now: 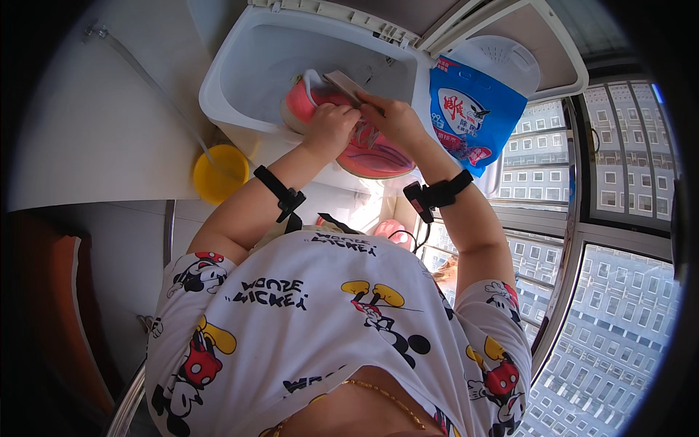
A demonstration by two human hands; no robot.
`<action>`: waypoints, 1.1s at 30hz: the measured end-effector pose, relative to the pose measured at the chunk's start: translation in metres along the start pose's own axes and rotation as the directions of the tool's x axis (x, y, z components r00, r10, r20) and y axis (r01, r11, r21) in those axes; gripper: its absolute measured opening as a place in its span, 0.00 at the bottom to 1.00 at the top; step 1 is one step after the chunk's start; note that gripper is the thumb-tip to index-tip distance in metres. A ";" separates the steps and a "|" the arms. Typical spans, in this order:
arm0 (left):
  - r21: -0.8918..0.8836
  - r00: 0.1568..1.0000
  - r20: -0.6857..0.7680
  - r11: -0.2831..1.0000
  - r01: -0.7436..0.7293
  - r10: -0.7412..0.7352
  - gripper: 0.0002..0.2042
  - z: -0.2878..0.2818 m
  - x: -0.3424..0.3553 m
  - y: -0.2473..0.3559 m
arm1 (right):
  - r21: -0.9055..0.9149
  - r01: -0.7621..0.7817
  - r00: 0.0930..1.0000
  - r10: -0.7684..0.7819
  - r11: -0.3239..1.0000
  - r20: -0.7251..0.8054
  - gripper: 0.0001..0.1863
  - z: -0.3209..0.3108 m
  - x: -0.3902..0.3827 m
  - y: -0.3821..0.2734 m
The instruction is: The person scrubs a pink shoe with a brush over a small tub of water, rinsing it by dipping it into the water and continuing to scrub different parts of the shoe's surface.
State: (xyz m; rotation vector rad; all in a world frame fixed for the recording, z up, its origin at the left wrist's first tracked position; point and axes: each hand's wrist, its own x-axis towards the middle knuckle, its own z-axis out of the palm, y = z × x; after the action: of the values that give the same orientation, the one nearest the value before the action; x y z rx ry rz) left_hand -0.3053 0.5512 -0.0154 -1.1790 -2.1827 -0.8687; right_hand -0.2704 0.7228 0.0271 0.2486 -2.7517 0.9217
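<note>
Upper centre: my left hand [329, 125] and right hand [393, 116] are both clamped on the pink shoe [364, 149] over the white tub [233, 80]; a wet grip could slip, dropping it.

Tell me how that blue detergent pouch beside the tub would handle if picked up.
The blue pouch looks soft-sided, so it would likely sag and fold. It leans on the white tub rim, so a nudge may tip it. Its glossy film probably feels slippery.

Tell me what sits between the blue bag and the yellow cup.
In the head view, the pink shoe, gripped by left hand and right hand, lies between blue bag and yellow cup.
</note>
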 end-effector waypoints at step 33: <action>-0.336 0.249 0.745 -0.026 0.942 -0.619 0.14 -0.055 0.012 -0.077 | -0.321 -0.138 0.990 0.118 0.937 -0.080 0.25 -0.011 -0.142 0.074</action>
State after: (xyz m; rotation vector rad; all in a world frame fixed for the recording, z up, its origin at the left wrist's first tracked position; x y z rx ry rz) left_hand -0.3700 0.4852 0.0070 0.0353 -2.9149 -2.5325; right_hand -0.1498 0.8003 -0.0441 -0.0171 -2.8336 0.4769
